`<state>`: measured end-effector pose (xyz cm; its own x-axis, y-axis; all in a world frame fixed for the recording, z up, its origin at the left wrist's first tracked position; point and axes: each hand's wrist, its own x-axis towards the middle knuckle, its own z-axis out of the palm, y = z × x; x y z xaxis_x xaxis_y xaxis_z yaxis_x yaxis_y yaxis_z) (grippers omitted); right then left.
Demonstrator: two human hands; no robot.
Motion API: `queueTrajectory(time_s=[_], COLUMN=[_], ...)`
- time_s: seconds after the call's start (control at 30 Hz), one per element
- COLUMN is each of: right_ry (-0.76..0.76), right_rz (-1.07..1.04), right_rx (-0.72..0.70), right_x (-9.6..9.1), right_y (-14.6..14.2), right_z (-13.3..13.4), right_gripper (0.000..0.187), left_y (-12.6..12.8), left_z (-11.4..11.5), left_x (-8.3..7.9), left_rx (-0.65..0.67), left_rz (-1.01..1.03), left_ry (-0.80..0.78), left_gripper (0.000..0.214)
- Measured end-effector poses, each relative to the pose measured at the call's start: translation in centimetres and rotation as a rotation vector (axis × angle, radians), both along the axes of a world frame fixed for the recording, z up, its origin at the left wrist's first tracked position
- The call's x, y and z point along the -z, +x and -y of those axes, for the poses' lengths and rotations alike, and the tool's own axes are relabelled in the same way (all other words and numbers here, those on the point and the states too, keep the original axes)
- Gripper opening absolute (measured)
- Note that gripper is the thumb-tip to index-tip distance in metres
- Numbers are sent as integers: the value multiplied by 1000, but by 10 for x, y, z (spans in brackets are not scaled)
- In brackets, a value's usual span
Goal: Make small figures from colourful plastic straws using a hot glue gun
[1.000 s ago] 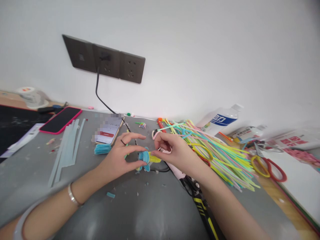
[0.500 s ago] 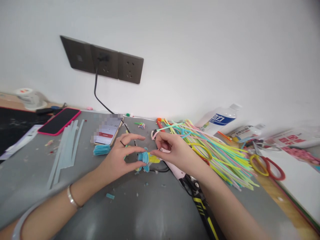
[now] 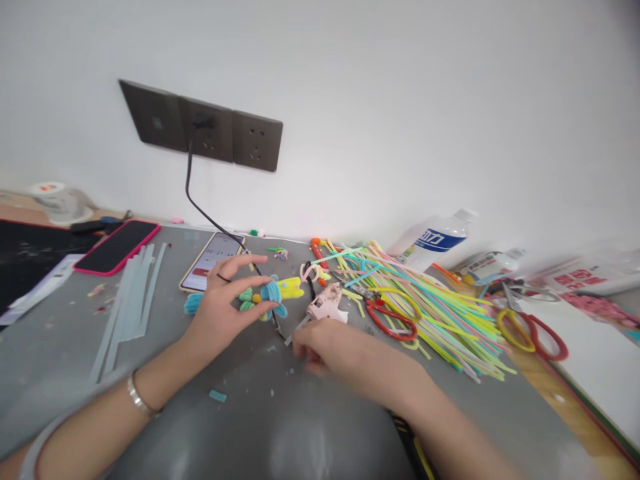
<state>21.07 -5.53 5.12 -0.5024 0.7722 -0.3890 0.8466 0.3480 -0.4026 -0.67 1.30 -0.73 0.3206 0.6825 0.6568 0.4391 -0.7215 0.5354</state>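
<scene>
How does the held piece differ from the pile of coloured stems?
The held piece is small and compact; the pile of coloured stems spreads wide. The piece looks bent and bundled, while most pile stems lie long and fairly straight. The left hand grips the piece; the pile rests on the table. Both show yellow and blue.

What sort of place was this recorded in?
Probably a craft worktable against a wall, judging by the colorful pipe cleaners, the red-and-yellow scissors at far right and the blue-and-yellow pipe-cleaner piece in the left hand.
</scene>
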Motion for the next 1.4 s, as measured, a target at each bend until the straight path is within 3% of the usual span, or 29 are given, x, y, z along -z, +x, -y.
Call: queueTrajectory(time_s=[0.23,0.4,0.53,0.67,0.87,0.97,1.07,1.4], right_ry=[74,149,102,18,234,438,584,614], right_rz=[139,211,214,47,-406,-582,-687,-701], right_rx=[-123,-184,-208,-131,60,127,90,-56], right_x=[8,20,12,-9,-36,-33,-22,-4], right_y=[-28,-34,-32,-18,12,17,16,7], right_z=[5,5,5,4,-7,-18,-27,-30], right_gripper=[10,21,22,16,13,9,8,10], left_y=[1,1,1,1,1,1,2,3], left_z=[2,3,4,4,6,7,8,9], left_x=[1,0,0,0,-1,-1,0,-2], left_rx=[24,35,31,15,32,46,61,64], left_rz=[3,-4,3,5,20,29,39,24], left_ry=[-1,22,51,48,-8,-29,-16,3], left_gripper=[16,17,18,17,16,17,17,19])
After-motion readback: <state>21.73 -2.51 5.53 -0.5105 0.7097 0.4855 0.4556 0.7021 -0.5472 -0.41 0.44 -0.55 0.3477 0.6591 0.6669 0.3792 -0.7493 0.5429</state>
